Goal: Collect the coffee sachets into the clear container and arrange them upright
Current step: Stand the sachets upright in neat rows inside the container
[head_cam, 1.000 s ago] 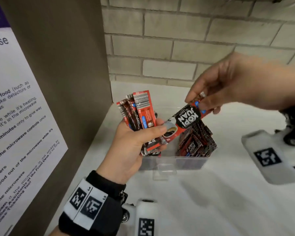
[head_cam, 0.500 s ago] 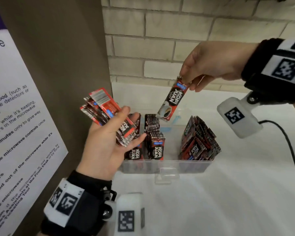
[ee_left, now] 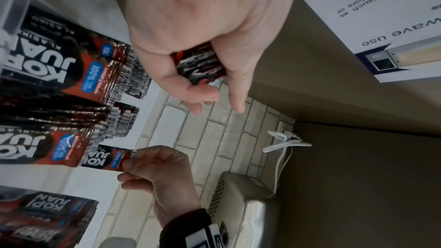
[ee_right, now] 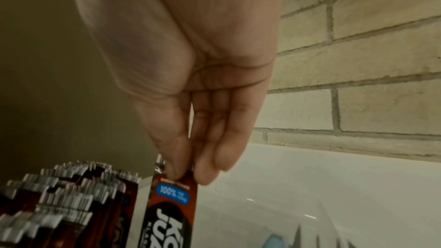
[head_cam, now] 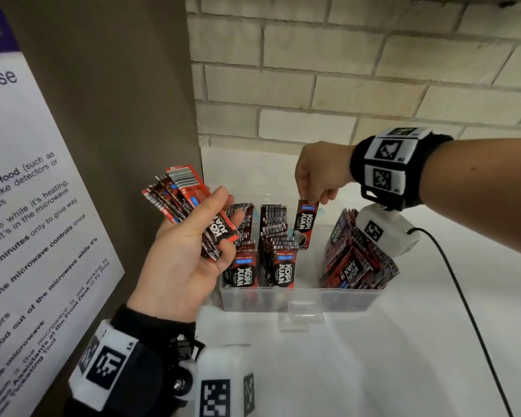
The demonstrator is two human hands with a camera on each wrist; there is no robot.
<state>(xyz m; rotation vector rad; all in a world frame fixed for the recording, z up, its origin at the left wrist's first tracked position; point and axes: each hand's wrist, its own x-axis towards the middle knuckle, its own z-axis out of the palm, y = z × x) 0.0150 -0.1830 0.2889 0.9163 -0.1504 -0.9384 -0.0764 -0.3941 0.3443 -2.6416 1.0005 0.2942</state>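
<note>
Pinching one red-and-black coffee sachet (head_cam: 305, 224) upright over the clear plastic container (head_cam: 301, 299), the right hand (head_cam: 322, 173); the left hand (head_cam: 184, 260) grips a fanned bundle of sachets (head_cam: 187, 203).

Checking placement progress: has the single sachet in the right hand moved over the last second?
Yes. The right hand has carried the single sachet away from the left hand's bundle and down, upright, into the clear container beside the standing rows.

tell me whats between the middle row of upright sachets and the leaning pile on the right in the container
Head view: only the single sachet pinched by the right hand, hanging over bare container floor.
</note>
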